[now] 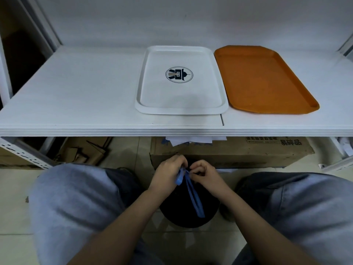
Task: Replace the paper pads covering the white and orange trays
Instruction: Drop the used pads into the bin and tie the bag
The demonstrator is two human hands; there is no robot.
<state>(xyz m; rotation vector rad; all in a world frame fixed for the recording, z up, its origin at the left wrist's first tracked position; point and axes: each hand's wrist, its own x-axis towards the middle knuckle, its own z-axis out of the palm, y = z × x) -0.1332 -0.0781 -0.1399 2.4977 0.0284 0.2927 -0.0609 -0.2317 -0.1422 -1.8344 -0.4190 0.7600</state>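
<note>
A white tray (142,88) with a round dark logo lies on the white shelf, bare inside. An orange tray (263,79) lies right beside it, bare too. Below the shelf edge, between my knees, my left hand (168,173) and my right hand (205,174) both pinch blue drawstrings (193,196) at the mouth of a black bag (183,220) that stands on the floor. White paper sheets (181,140) stick out from under the shelf front, on top of a cardboard box.
The white shelf (80,92) spans the view, its front edge just above my hands. A large cardboard box (238,153) sits under it, behind the bag. Flattened cardboard (84,152) lies at the lower left. My knees flank the bag on a tiled floor.
</note>
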